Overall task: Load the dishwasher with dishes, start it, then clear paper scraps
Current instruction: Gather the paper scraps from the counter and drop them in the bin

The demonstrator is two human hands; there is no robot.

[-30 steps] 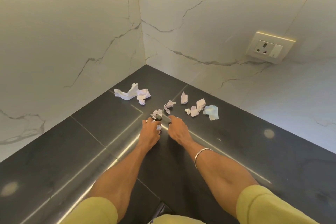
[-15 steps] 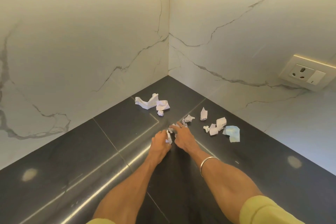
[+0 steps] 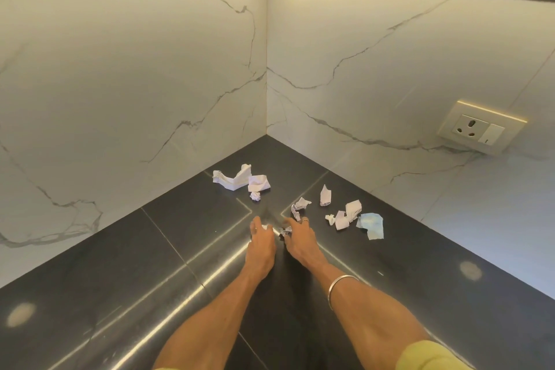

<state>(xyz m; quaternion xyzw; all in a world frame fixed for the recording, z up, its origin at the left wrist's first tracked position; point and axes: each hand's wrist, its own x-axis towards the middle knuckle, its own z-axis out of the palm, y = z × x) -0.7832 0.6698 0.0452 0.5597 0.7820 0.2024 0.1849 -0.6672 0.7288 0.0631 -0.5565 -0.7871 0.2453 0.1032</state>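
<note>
Step in hand, judged: the last one, clearing paper scraps. No dishwasher or dishes in view.

Both hands rest low on the dark, glossy stone bench (image 3: 90, 273) in the corner of two white marble-veined walls. Left hand (image 3: 260, 242): fingers curled over a small white crumpled scrap (image 3: 264, 227), closed loosely on it. Right hand (image 3: 300, 239): fingers bent around a small crumpled white-and-grey scrap (image 3: 284, 231) between the two hands; grip looks partial, not firm.

Remaining scraps lie further back:
- a long folded white paper strip (image 3: 232, 179) with a crumpled white sheet (image 3: 259, 182) touching it and a tiny paper ball (image 3: 255, 196) just beside, near the left wall;
- a torn white twist (image 3: 300, 206) just beyond the right fingertips;
- an upright torn white piece (image 3: 325, 196), a cluster of small white pieces (image 3: 345, 215) and a pale blue tissue-like scrap (image 3: 371, 225), to the right.

All light, creased, irregular; should compress easily.

Next move, judged: close on the near scraps, then reach further back, gathering pieces together so none slide on the smooth surface.
</note>
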